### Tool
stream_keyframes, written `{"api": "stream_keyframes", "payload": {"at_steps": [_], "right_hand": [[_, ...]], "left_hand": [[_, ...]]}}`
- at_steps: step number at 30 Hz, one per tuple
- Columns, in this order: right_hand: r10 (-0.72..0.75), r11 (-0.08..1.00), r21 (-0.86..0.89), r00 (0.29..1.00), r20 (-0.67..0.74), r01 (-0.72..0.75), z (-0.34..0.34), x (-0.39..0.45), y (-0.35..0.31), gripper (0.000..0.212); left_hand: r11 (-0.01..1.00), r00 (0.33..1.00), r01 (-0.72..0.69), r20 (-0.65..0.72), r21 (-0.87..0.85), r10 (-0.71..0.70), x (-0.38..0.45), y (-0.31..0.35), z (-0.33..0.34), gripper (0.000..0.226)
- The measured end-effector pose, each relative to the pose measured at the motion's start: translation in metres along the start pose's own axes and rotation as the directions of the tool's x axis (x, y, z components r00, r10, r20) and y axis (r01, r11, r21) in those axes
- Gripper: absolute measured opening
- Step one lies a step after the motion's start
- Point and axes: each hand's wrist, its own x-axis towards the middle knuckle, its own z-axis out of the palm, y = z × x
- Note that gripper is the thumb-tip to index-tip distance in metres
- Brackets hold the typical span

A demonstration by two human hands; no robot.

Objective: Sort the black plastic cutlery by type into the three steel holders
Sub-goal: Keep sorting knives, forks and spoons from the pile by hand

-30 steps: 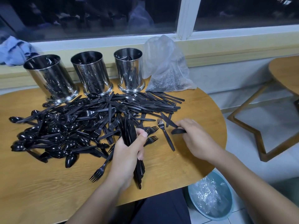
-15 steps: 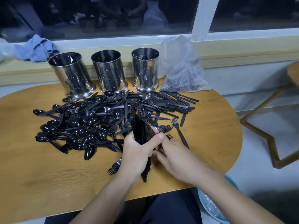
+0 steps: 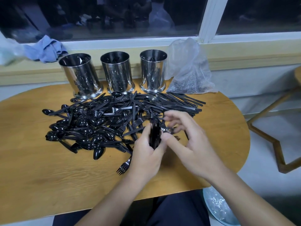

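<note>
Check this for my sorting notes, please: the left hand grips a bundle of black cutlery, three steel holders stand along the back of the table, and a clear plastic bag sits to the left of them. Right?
Not quite. The head view shows the clear plastic bag to the right of the three steel holders, beside the rightmost one. The rest holds: the left hand grips a bundle of black cutlery, and the holders stand along the back of the table.

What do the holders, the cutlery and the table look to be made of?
Holders: polished steel, by the mirror reflections on their walls. Cutlery: glossy black plastic, by the thin moulded shapes and highlights on the spoon bowls. Table: wood or wood-look laminate, matte, with visible grain; which one is unclear.
</note>
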Motion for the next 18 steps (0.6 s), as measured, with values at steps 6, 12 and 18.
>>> {"api": "stream_keyframes", "payload": {"at_steps": [6, 12, 18], "right_hand": [[-0.162, 0.987, 0.005, 0.981, 0.103, 0.162, 0.02, 0.006, -0.031, 0.053], [-0.099, 0.994, 0.052, 0.995, -0.025, 0.1, 0.04, -0.005, -0.024, 0.029], [-0.131, 0.989, 0.043, 0.976, -0.174, 0.14, 0.034, 0.003, -0.027, 0.016]], "left_hand": [[0.991, 0.997, -0.061, 0.054, 0.118, 0.055, -0.011, -0.01, 0.005, 0.041], [0.936, 0.992, -0.119, -0.002, 0.331, 0.127, -0.024, -0.011, 0.005, 0.048], [0.914, 0.99, -0.144, 0.051, 0.379, 0.135, -0.009, 0.001, 0.006, 0.037]]}}
